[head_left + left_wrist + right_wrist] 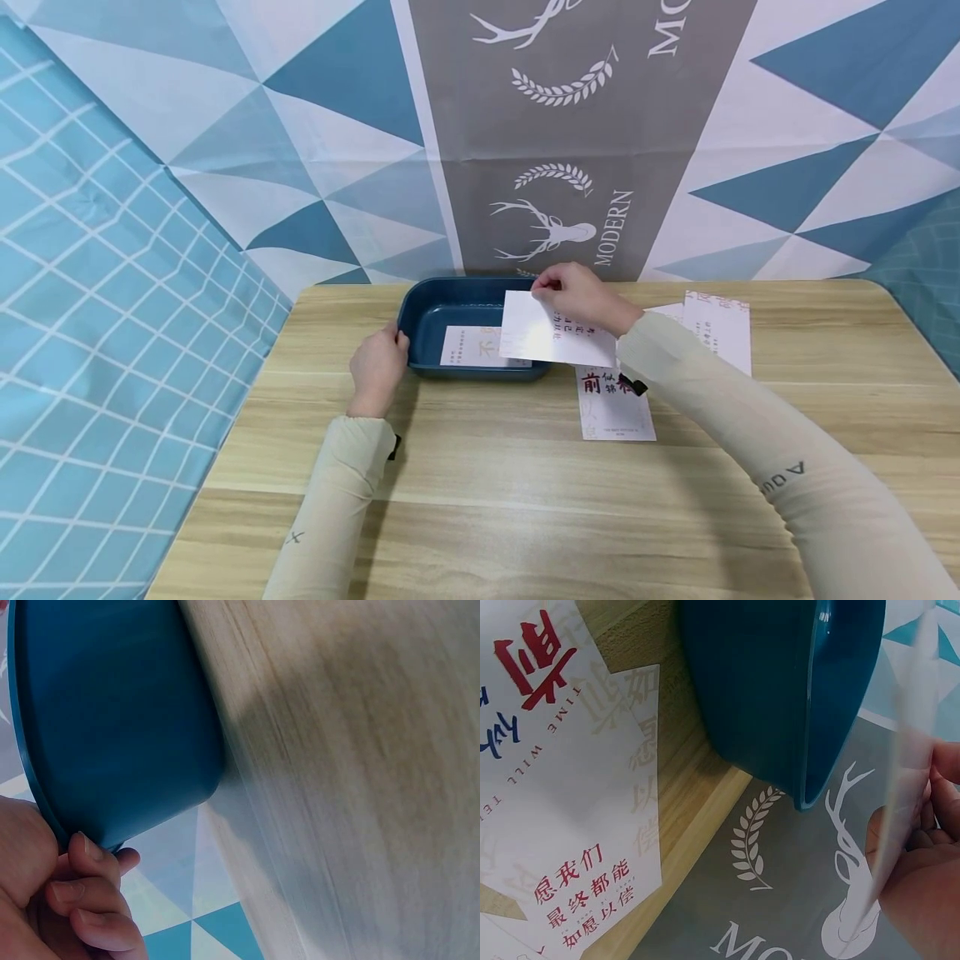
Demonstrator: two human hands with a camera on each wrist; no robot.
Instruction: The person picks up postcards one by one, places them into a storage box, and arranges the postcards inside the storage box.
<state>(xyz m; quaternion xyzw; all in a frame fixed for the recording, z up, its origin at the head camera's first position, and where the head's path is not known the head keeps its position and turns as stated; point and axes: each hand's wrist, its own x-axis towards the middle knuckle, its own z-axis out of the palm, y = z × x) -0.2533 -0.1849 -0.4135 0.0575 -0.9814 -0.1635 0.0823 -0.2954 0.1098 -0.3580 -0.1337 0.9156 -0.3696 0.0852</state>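
A dark blue rectangular tray [442,293] stands at the back of the wooden table, and one printed card [468,346] lies flat inside it. My left hand [378,367] grips the tray's left rim; in the left wrist view its fingers [96,900] curl at the tray's corner [127,750]. Pinched at its upper edge by my right hand [577,296], a white card [536,329] with dark characters hangs over the tray's right end. The right wrist view shows this held card [907,742] nearly edge-on, beside the tray [757,682].
Right of the tray lies a card [617,417] with large red characters, partly covered by my right arm. Another card [716,329] lies farther right, overlapping a further white one. A patterned cloth [555,150] hangs directly behind the table [510,500].
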